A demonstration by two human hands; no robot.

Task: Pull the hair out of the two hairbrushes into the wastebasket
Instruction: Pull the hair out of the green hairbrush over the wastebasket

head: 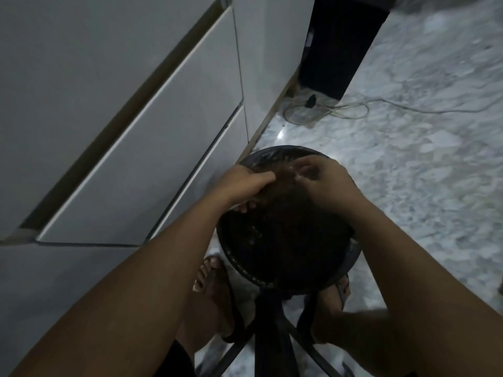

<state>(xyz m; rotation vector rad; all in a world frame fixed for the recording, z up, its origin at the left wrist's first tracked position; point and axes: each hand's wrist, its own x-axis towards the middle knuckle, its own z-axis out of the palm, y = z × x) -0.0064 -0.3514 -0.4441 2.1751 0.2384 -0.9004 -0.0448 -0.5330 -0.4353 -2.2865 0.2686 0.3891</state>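
Both my hands are over a round black wastebasket [275, 156] that stands on the floor below me. My left hand [245, 183] is closed around a dark brown hairbrush [283, 186], which shows only as a blurred brown shape between the hands. My right hand [318, 178] pinches at the brush's top with thumb and fingertips; the hair itself is too dark and small to make out. The basket's inside is black, with a few pale specks. A second brush is not in view.
White cabinet drawers [152, 126] run along the left. A black box [340, 44] stands at the back, with pale cables [351, 108] on the marbled floor [422, 164]. My sandalled feet [212, 284] and dark metal stool legs [269, 336] are below the basket.
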